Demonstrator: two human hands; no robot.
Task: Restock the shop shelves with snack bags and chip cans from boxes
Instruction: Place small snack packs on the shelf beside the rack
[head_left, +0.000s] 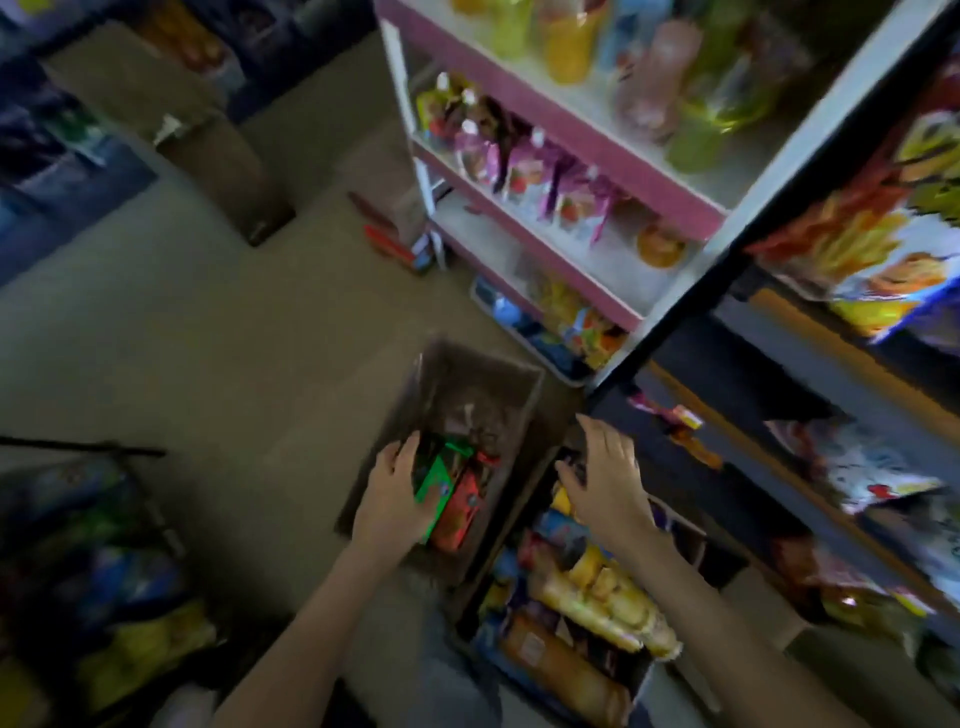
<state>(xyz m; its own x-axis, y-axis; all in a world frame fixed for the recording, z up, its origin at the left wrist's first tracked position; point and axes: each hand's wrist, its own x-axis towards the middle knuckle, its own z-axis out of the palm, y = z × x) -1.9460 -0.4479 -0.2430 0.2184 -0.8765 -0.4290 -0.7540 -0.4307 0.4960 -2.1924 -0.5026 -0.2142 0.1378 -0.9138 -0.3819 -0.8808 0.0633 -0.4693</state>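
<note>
Head view, blurred by motion and dim. An open brown cardboard box (470, 371) stands on the floor (208, 338) at about 6 o'clock from the middle of the frame. The left hand (392, 493) reaches into it from 7 o'clock, and its fingers are curled round the edge of a green snack bag (436, 480), gripping it. Just beside that bag, at its 4 o'clock, lies a red snack bag (462, 512), also inside the box.

A second box (691, 525) sits touching the first on its 4 o'clock side. It is packed with chip cans (597, 597) lying on their sides, yellow, orange and blue. The right hand (608, 478) is over the far end of this box at about 5 o'clock, palm down, fingers spread and straight, holding nothing. Whether it touches the cans beneath cannot be told.

At 1 o'clock rises a white shelf unit with pink edges (571, 130), carrying coloured bottles (571, 47) on top and purple pouches (524, 171) on the shelf below. At 3 o'clock a dark shelf unit (727, 364) holds bright snack packets (883, 234).

At 10 o'clock another cardboard box (208, 156) stands on the floor, well apart from the hands. At 8 o'clock a dark basket (83, 447) holds yellow and blue bags (135, 639).
</note>
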